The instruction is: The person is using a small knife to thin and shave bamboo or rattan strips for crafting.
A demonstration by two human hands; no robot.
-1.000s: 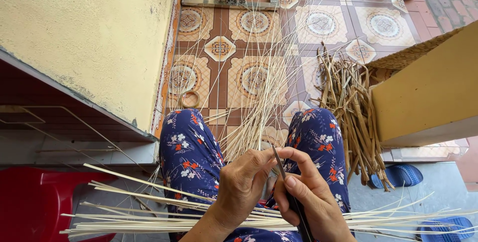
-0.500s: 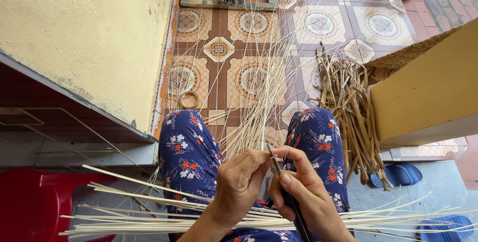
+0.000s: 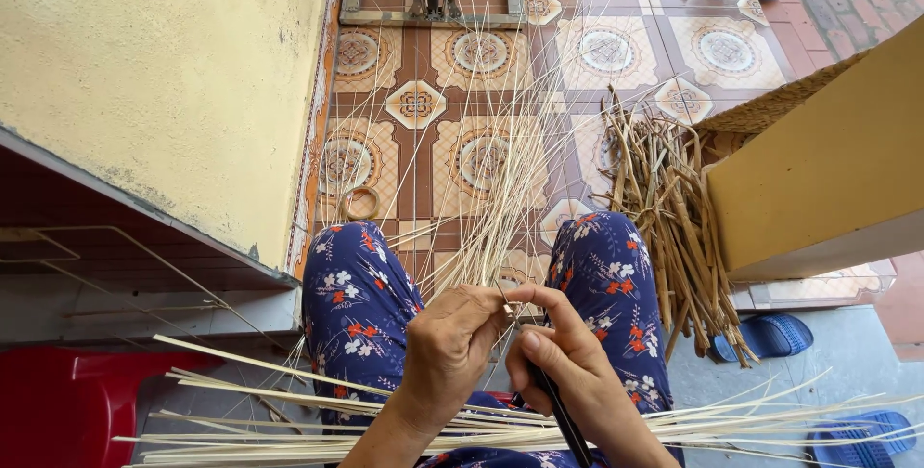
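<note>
Two hands working thin bamboo strips over the lap
At lower centre, the left hand (image 3: 452,352) pinches the fanned pale bamboo strips (image 3: 491,218); the right hand (image 3: 568,367), fingers closed, grips a dark knife (image 3: 563,420) beside them, thumb touching a strip

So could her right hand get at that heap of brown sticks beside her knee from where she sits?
Probably yes. The heap of brown sticks lies on the floor just past the right knee, with nothing between. But the right hand already holds a dark tool and pinches thin strips.
</note>
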